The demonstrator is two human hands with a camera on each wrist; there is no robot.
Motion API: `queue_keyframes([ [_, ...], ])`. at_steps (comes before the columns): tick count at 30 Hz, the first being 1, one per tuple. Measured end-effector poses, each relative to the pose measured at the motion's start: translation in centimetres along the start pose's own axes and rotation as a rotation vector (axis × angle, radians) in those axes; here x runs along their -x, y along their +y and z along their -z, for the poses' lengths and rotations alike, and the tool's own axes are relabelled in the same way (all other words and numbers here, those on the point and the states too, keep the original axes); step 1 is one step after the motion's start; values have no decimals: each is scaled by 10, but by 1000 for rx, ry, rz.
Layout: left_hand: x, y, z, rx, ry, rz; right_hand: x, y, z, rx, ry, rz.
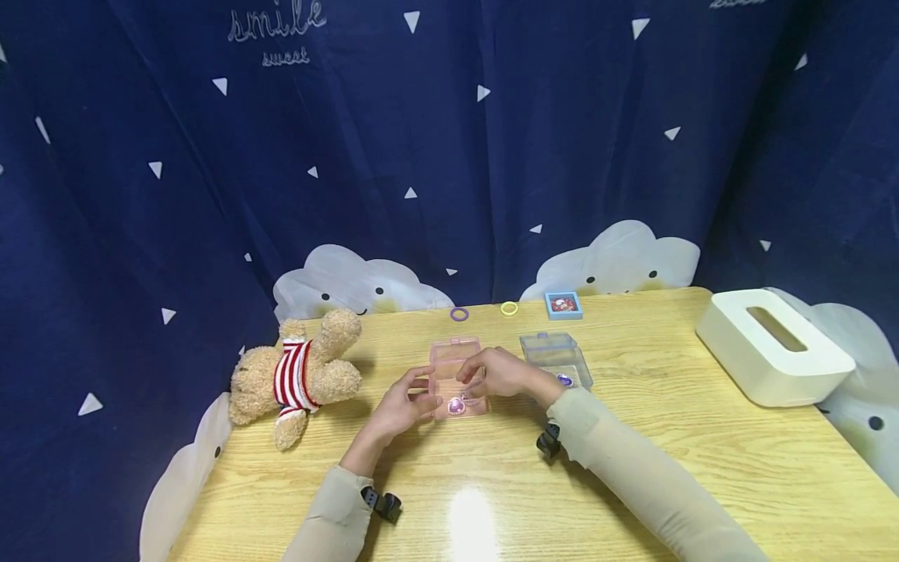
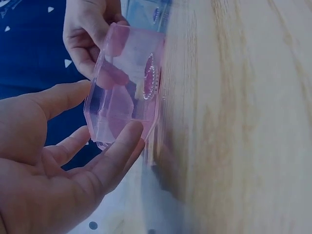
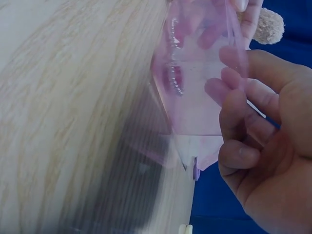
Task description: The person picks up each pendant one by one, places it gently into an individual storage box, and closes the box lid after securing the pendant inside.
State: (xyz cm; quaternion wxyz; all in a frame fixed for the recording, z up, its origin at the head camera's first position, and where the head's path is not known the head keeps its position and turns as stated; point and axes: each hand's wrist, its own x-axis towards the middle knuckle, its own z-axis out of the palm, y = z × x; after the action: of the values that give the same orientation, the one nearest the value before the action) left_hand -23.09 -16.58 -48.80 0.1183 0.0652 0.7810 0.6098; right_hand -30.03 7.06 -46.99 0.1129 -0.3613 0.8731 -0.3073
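Observation:
A clear pink box [image 1: 459,373] with its lid raised lies on the table between both hands. Inside are a pink gem [image 1: 456,406] with a beaded rim and, beside it, another beaded edge [image 1: 472,401]. My left hand [image 1: 399,407] is at the box's left side, its fairly straight fingers against the wall in the left wrist view. My right hand [image 1: 500,372] hangs over the right side of the box. Its loosely bent fingers [image 3: 229,54] reach past the rim, partly seen through the pink wall, with nothing visible between them.
A bluish clear box [image 1: 555,355] holding a purple gem [image 1: 565,380] stands at right. Behind are a purple ring [image 1: 460,314], a yellow ring [image 1: 509,309] and a blue framed square [image 1: 563,305]. A teddy bear [image 1: 295,375] lies left; a white tissue box [image 1: 772,347] stands far right.

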Motion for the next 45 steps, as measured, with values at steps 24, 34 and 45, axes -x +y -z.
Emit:
queue_keyframes([
  [24,-2,-1,0,0,12,-19,2,13,23,-42,245,-176],
  [34,-2,-1,0,7,4,-11,-2,17,16,-177,186,-261],
  [45,-1,1,0,13,8,1,-3,14,17,-238,182,-283],
])
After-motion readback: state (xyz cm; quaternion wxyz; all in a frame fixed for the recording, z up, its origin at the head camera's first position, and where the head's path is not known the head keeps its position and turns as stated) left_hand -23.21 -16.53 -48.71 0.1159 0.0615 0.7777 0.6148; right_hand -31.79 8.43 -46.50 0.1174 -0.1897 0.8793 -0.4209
